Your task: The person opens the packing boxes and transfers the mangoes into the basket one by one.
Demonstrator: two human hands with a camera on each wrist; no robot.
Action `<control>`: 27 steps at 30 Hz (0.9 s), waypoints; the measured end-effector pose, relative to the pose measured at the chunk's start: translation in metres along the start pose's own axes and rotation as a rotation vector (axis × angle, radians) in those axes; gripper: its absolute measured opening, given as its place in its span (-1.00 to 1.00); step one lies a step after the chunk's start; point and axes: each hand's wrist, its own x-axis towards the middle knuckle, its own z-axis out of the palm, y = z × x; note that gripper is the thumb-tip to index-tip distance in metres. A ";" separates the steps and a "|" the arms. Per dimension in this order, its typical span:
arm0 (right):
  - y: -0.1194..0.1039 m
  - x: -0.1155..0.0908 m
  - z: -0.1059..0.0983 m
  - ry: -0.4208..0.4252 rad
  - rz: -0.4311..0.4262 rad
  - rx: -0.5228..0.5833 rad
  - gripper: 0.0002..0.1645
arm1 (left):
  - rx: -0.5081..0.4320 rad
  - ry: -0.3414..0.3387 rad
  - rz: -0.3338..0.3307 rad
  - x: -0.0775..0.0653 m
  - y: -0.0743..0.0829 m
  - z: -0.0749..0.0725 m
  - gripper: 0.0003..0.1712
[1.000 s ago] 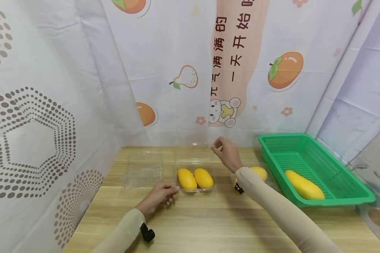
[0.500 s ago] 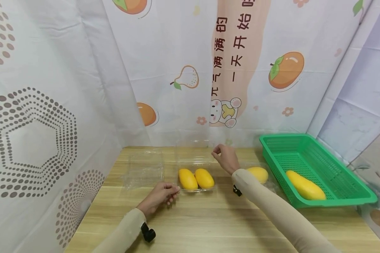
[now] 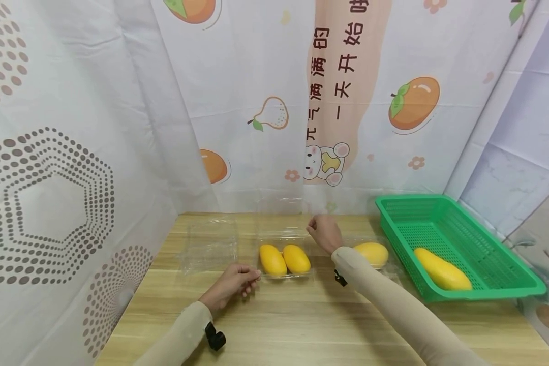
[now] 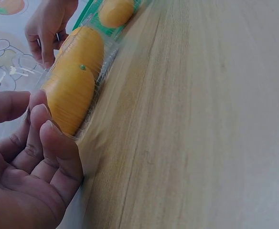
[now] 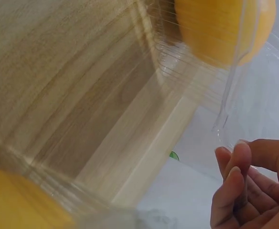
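Observation:
Two yellow mangoes [image 3: 272, 260] lie side by side in a clear plastic box [image 3: 285, 276], its lid [image 3: 279, 218] raised at the back. My left hand [image 3: 232, 283] is at the box's front left corner. In the left wrist view its thumb and fingertips [image 4: 43, 112] pinch the thin edge beside the mangoes [image 4: 70, 95]. At the back right corner, my right hand [image 3: 326, 234] reaches over. The right wrist view shows its thumb and index fingertip [image 5: 243, 145] pinching the clear plastic edge, near a mango [image 5: 220, 28].
Right of the box, a second clear box with a yellow mango [image 3: 372, 254] is partly hidden by my right forearm. A green basket [image 3: 494, 294] holds a long yellow fruit [image 3: 441, 269]. On the left stands another clear plastic box [image 3: 210, 246]. A curtain [image 3: 238, 66] hangs behind the table.
My right hand has moved down a little toward the box's back right corner. The lid's far edge sits slightly higher in view. My left hand has stayed at the front left corner.

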 end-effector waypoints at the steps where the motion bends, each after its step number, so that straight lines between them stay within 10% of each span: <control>1: 0.000 0.000 0.001 0.000 0.000 -0.002 -0.89 | 0.000 0.000 -0.001 0.000 0.000 0.000 -0.57; 27: 0.002 -0.001 0.004 -0.102 0.080 0.027 -0.70 | -0.026 0.008 -0.006 0.000 -0.004 -0.001 -0.54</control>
